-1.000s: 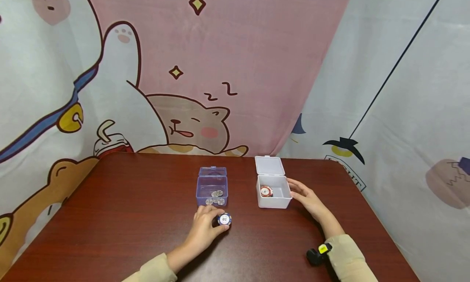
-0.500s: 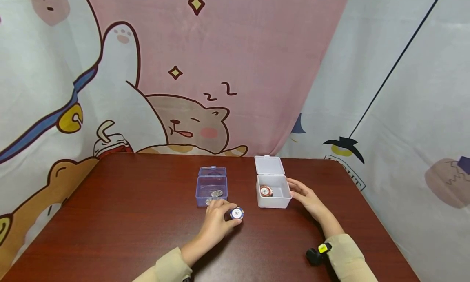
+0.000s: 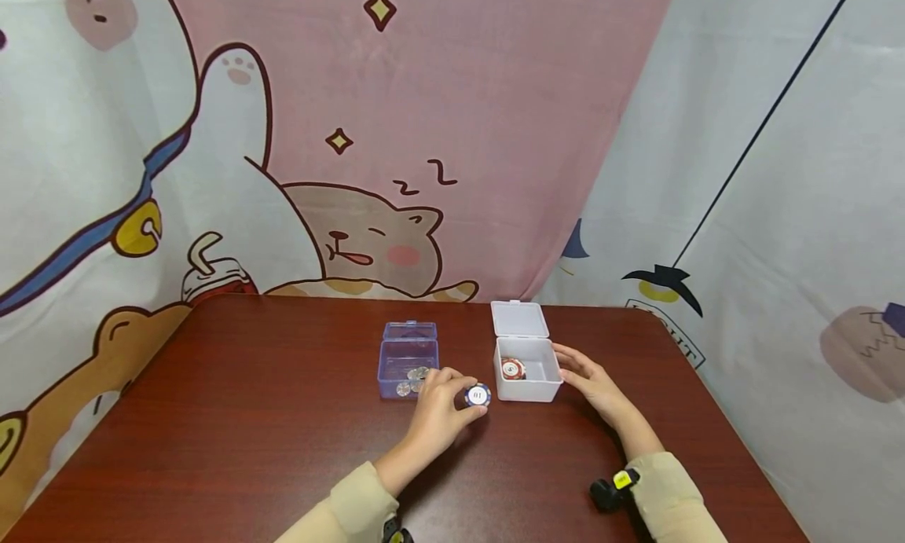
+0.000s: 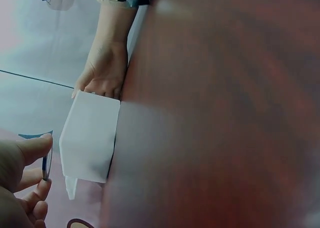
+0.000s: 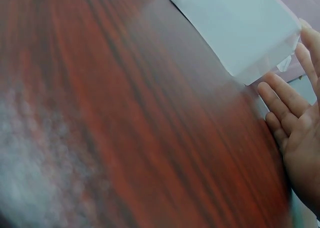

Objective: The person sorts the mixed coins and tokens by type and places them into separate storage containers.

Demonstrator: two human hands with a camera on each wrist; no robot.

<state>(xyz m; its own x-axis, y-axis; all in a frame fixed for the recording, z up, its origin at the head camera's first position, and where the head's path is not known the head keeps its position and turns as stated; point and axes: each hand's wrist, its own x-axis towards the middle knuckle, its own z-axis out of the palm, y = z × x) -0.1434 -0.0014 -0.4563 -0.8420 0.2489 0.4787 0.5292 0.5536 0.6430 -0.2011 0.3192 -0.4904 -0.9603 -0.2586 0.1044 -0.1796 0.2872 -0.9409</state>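
Observation:
Between thumb and fingers, my left hand [image 3: 440,413] pinches a blue-and-white poker chip [image 3: 478,395] marked 10, its face toward the head camera. In the left wrist view the chip [image 4: 47,163] appears edge-on. Just right of it stands a white box [image 3: 528,390] with its lid raised; a red-and-white poker chip [image 3: 512,368] lies inside at the left. My right hand [image 3: 597,386] rests its fingertips against the white box's right side, fingers fairly straight. In the right wrist view this hand [image 5: 305,133] lies beside the box [image 5: 240,28].
A translucent blue box [image 3: 393,370] with its lid raised stands left of the white one, holding several clear, round pieces [image 3: 404,389]; my left hand partly covers its front right corner. Both boxes stand on a dark reddish wooden table [image 3: 247,417], with a printed cloth [image 3: 523,134] behind.
My left hand has carried the blue chip right and slightly away from me, from in front of the blue box to near the white box. My right hand has stayed in place.

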